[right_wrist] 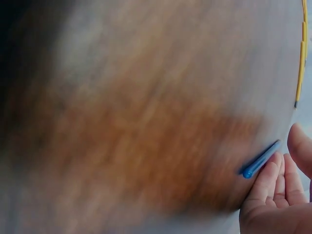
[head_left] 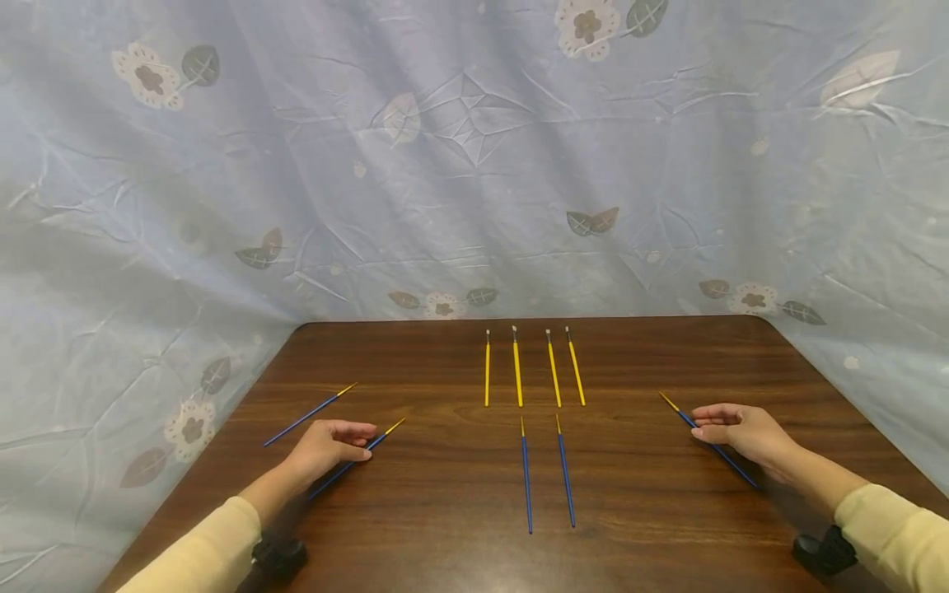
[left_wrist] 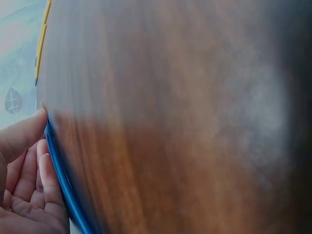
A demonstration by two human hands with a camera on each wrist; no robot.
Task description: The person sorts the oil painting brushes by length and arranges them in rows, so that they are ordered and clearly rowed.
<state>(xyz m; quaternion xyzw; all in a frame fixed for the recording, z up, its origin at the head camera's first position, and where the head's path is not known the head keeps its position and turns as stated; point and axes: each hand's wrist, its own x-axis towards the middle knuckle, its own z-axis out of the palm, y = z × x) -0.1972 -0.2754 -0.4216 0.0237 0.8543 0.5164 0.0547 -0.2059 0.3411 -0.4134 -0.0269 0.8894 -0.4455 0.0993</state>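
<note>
My left hand (head_left: 329,445) is low over a slim blue paintbrush (head_left: 393,427) with a yellow tip, thumb and fingers relaxed and apart. In the left wrist view the thumb (left_wrist: 29,130) overlaps this blue paintbrush (left_wrist: 63,178) near its tip end. On the right, my right hand (head_left: 745,432) hovers close over another blue paintbrush (head_left: 730,463), fingertips right at its shaft. The right wrist view shows a gap between thumb (right_wrist: 298,146) and fingers (right_wrist: 270,180), with the blue paintbrush (right_wrist: 261,160) just beyond the fingertips.
Several yellow paintbrushes (head_left: 518,375) lie in a row at the back middle of the brown table (head_left: 445,494). Two blue paintbrushes (head_left: 526,482) lie side by side in front of them. Another blue paintbrush (head_left: 307,416) rests at the far left. A floral curtain (head_left: 474,206) hangs behind.
</note>
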